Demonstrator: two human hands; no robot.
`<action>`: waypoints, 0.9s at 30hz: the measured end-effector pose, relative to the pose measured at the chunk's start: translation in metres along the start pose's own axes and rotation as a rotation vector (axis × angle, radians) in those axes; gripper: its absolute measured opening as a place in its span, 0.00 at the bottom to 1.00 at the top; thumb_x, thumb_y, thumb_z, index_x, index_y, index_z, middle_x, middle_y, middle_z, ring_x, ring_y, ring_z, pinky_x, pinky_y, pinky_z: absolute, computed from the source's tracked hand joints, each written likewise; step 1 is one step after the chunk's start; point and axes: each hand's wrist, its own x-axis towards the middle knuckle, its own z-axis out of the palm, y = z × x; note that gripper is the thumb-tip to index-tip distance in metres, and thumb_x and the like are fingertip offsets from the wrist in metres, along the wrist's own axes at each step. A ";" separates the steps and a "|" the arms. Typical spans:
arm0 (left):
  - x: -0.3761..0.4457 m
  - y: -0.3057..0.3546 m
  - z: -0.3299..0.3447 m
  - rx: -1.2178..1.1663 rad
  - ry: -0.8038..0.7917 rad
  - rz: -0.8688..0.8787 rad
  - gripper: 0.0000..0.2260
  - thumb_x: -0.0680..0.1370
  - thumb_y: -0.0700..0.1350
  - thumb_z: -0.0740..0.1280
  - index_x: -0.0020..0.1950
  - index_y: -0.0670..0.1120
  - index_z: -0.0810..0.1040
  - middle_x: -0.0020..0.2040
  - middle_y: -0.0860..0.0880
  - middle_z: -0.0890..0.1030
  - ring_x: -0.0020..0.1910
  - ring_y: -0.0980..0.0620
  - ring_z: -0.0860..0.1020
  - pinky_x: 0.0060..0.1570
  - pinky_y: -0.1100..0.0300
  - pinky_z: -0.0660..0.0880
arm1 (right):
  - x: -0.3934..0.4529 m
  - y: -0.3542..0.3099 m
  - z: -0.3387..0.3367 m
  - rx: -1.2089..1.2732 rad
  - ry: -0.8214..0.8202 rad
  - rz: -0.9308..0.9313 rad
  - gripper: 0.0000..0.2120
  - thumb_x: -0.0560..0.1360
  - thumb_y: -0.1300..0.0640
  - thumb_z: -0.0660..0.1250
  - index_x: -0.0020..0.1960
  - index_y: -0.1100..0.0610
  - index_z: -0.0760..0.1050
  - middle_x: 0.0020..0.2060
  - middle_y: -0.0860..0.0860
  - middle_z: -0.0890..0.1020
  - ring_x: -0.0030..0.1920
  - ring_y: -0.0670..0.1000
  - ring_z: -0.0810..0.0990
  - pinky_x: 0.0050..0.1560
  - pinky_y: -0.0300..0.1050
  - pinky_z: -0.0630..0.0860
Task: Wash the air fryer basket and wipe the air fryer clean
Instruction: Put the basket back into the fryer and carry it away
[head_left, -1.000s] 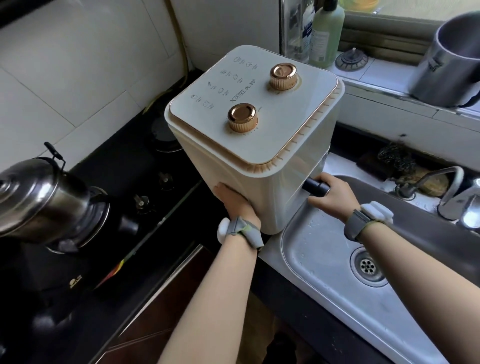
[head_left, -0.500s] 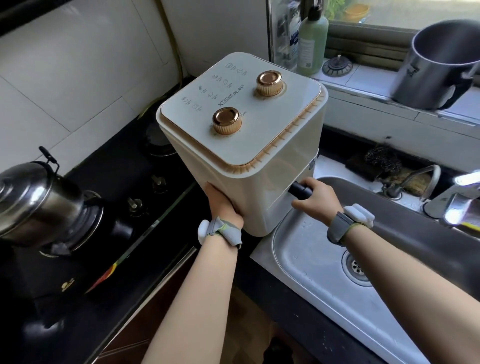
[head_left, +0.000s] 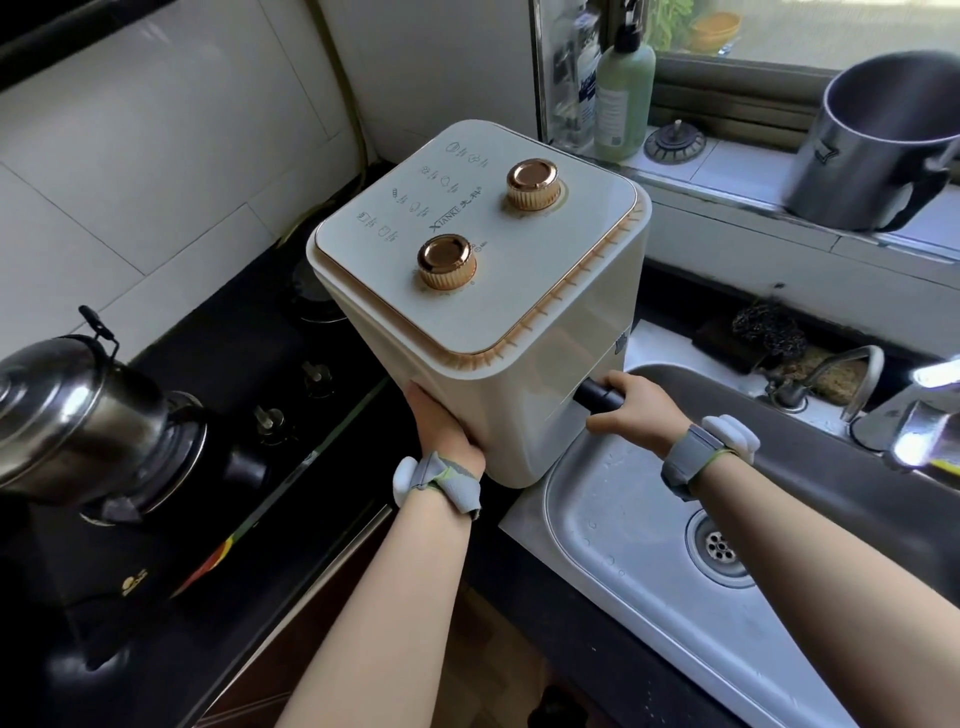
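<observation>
A: Nearest us, what are the hands doing?

B: The left hand (head_left: 441, 423) lies flat against the near left side of the air fryer (head_left: 483, 322), fingers straight, bracing the body. The right hand (head_left: 636, 410) is curled round the black basket handle (head_left: 597, 396), which sticks out of the fryer's right face over the sink (head_left: 613, 525).

A: So the basket is still inside?

B: It looks seated; only the handle shows. The fryer stands on the counter between the black hob (head_left: 218, 467) and the sink's left rim.

A: How should the pull go?

B: I'd judge a straight draw along the handle's line, out over the basin, with the left palm pushing back so the body neither slides nor tips. The casing is smooth glossy cream plastic, so a flat palm may slip; pressing low and firmly would help.

A: And the shapes and surfaces?

B: A rounded box with a flat white top, a ribbed gold-toned trim round its edge, and two fluted copper-coloured knobs (head_left: 448, 261). The sink is dull stainless steel, beaded with water, its drain (head_left: 719, 545) perforated.

A: Further off?

B: Left, a shiny steel kettle (head_left: 67, 410) on the hob. Far right, a chrome tap (head_left: 852, 379), a dark scouring pad (head_left: 769, 327), then a green soap bottle (head_left: 623, 93) and a brushed steel pot (head_left: 883, 140) on the sill
</observation>
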 end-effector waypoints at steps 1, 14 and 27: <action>0.001 0.001 -0.001 -0.004 -0.003 0.000 0.17 0.78 0.61 0.57 0.53 0.52 0.79 0.58 0.51 0.80 0.55 0.51 0.78 0.61 0.53 0.73 | 0.000 -0.001 0.002 0.002 0.005 -0.004 0.12 0.62 0.59 0.72 0.37 0.50 0.70 0.29 0.47 0.71 0.29 0.47 0.69 0.29 0.40 0.64; 0.008 0.013 -0.012 0.025 0.002 0.053 0.15 0.77 0.54 0.60 0.40 0.51 0.83 0.52 0.53 0.83 0.54 0.51 0.78 0.53 0.58 0.73 | -0.013 -0.015 0.012 -0.008 0.079 -0.015 0.11 0.62 0.57 0.71 0.38 0.50 0.70 0.30 0.46 0.72 0.30 0.45 0.70 0.29 0.39 0.65; -0.001 0.002 -0.032 0.179 -0.248 0.132 0.13 0.79 0.52 0.59 0.38 0.53 0.79 0.34 0.53 0.82 0.35 0.53 0.81 0.34 0.64 0.77 | -0.082 -0.001 0.051 0.070 0.234 0.117 0.14 0.63 0.57 0.72 0.44 0.50 0.71 0.34 0.46 0.76 0.35 0.48 0.74 0.29 0.37 0.64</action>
